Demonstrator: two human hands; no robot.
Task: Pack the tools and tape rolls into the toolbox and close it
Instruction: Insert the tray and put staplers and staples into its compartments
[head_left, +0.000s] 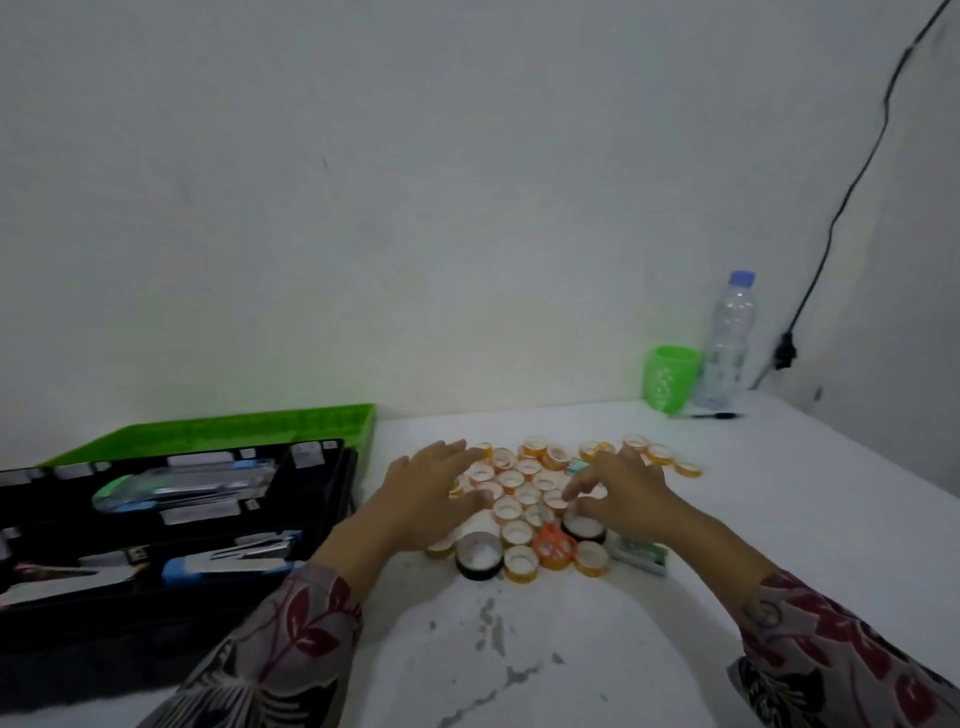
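Now over the tape rolls (524, 493) with both hands.
Reaching across the left side of the heap with the left hand (431, 493), fingers spread and nearly straight; coming down on the right side with the right hand (618, 493), fingers bent, tips among the small yellow rolls just behind a black roll (584, 526) (too blurred to tell whether pinching one). Heaped loose on the white table (779, 519), just right of the open toolbox (104, 623), black-bodied, with green lid (234, 434) laid back and packaged tools (187, 488) inside.
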